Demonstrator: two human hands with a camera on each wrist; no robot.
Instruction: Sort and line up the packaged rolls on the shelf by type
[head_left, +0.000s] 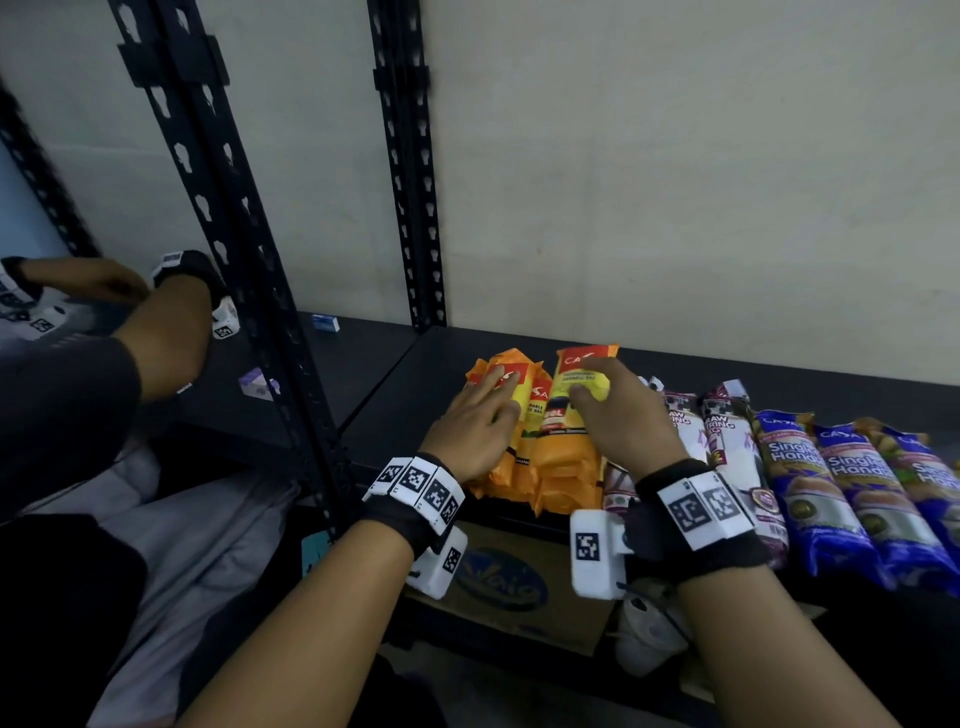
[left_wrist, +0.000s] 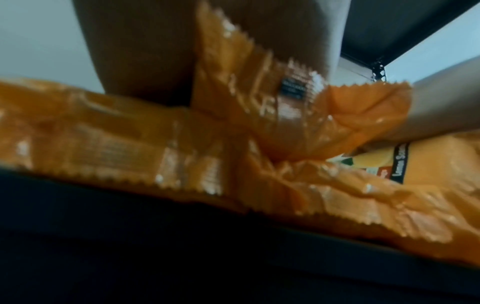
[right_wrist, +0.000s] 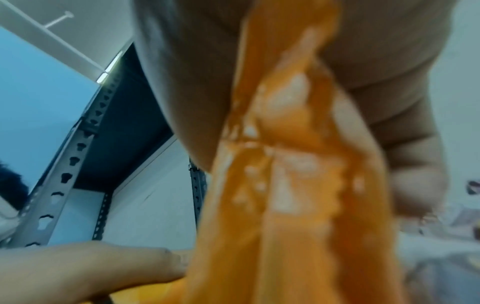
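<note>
While the left hand (head_left: 475, 421) lies flat on the orange packs (head_left: 563, 462), the right hand (head_left: 618, 415) grips one on the shelf (head_left: 395, 410).

Head above, wrists beneath (shared packs (head_left: 563, 457))

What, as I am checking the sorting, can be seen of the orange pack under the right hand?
The orange pack is a long roll in glossy orange plastic with zigzag-cut sealed ends. Its top face carries a yellow label, with a red logo patch at the far end and a dark band below. It lies lengthwise on the black shelf, far end toward the wall, between other orange packs and white packs. The right hand holds it from above, thumb on the label.
</note>
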